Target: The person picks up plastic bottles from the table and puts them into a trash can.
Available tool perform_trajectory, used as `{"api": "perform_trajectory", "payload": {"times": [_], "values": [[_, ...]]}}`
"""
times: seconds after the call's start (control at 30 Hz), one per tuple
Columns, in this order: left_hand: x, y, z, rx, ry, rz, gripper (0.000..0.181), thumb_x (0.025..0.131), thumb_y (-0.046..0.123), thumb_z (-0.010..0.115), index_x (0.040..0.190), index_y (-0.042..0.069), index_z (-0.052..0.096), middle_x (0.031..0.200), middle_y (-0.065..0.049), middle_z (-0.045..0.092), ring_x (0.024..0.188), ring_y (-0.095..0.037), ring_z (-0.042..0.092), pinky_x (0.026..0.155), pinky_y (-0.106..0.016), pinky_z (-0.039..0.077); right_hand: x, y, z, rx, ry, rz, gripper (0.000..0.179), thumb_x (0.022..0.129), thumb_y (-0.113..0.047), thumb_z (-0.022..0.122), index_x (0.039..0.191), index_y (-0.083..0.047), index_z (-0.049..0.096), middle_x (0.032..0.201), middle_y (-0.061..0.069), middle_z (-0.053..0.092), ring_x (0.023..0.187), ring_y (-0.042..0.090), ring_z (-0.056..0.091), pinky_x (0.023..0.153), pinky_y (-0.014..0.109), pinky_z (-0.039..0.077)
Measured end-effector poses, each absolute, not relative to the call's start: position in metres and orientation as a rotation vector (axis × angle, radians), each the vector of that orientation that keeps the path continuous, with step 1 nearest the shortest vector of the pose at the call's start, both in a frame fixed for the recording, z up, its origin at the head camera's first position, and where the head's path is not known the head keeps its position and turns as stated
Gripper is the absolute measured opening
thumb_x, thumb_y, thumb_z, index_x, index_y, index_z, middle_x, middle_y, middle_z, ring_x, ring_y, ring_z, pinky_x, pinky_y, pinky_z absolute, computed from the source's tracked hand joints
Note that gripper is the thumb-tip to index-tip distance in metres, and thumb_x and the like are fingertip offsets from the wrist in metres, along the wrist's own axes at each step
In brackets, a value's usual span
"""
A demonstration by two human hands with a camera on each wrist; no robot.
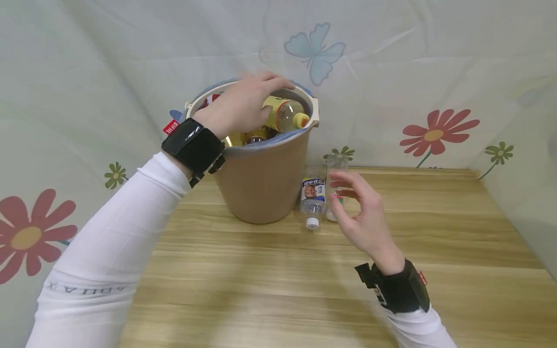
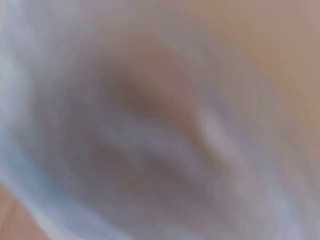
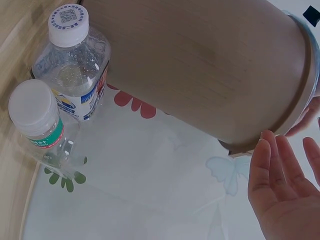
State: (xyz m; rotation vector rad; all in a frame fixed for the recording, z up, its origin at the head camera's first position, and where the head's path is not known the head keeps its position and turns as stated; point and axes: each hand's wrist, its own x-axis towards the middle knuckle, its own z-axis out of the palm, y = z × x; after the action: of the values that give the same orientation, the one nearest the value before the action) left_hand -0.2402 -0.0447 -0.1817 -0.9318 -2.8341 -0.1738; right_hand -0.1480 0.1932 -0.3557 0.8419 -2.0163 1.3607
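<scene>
A brown bucket (image 1: 265, 179) stands on the wooden table, filled to near its rim with bottles. My left hand (image 1: 239, 104) reaches over its mouth, fingers extended towards the far rim. Beside the thumb, a clear bottle with a yellow label and yellow cap (image 1: 289, 115) lies on top of the pile. To the bucket's right, my right hand (image 1: 363, 212) hovers with loosely bent fingers, holding nothing. Nearest to it are a clear bottle with a green label (image 3: 47, 132) and a blue-labelled bottle with a white cap (image 3: 75, 65). The left wrist view is blurred.
A pale cloth (image 1: 370, 121) printed with flowers and a butterfly hangs behind and beside the wooden table (image 1: 270, 285). A bluish liner (image 1: 243, 149) folds over the bucket's rim. The blue-labelled bottle lies close against the bucket's right side.
</scene>
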Motion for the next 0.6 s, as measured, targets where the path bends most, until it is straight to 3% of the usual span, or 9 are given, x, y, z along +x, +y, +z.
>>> {"api": "perform_trajectory", "payload": {"times": [0.17,0.37,0.5,0.6], "values": [[-0.235,-0.034,-0.194,-1.259,-2.766,-0.088,0.046,0.095,0.006,0.036,0.138,0.016,0.050,0.145,-0.002,0.042,0.137,-0.021,0.030,0.114,-0.039,0.022,-0.149,0.193,-0.358,0.848,-2.027,1.364,0.045,0.080,0.014,0.060,0.122,0.000,0.057,0.114,0.010,0.062,0.099,0.023,0.059,0.081,0.037,0.053],[-0.233,-0.031,-0.199,-1.200,-2.866,0.031,0.044,0.098,0.021,0.032,0.139,0.017,0.049,0.144,-0.001,0.044,0.138,-0.021,0.028,0.114,-0.041,0.018,-0.150,0.193,-0.362,0.861,-2.050,1.347,0.043,0.080,0.012,0.061,0.121,0.000,0.057,0.112,0.010,0.063,0.098,0.023,0.060,0.080,0.042,0.053],[-0.233,-0.034,-0.203,-1.068,-2.927,0.080,0.039,0.098,0.028,0.028,0.108,0.016,0.063,0.105,-0.002,0.062,0.112,-0.022,0.050,0.098,-0.041,0.035,-0.150,0.193,-0.363,0.860,-2.070,1.335,0.042,0.081,0.010,0.061,0.121,-0.002,0.058,0.113,0.009,0.063,0.096,0.022,0.060,0.079,0.044,0.053],[-0.232,-0.038,-0.205,-0.906,-3.013,0.045,0.041,0.098,0.036,0.022,0.081,0.016,0.053,0.077,-0.002,0.052,0.087,-0.018,0.051,0.081,-0.038,0.037,-0.151,0.193,-0.364,0.861,-2.081,1.331,0.042,0.082,0.010,0.061,0.121,-0.002,0.058,0.114,0.009,0.063,0.096,0.023,0.060,0.079,0.045,0.053]]}}
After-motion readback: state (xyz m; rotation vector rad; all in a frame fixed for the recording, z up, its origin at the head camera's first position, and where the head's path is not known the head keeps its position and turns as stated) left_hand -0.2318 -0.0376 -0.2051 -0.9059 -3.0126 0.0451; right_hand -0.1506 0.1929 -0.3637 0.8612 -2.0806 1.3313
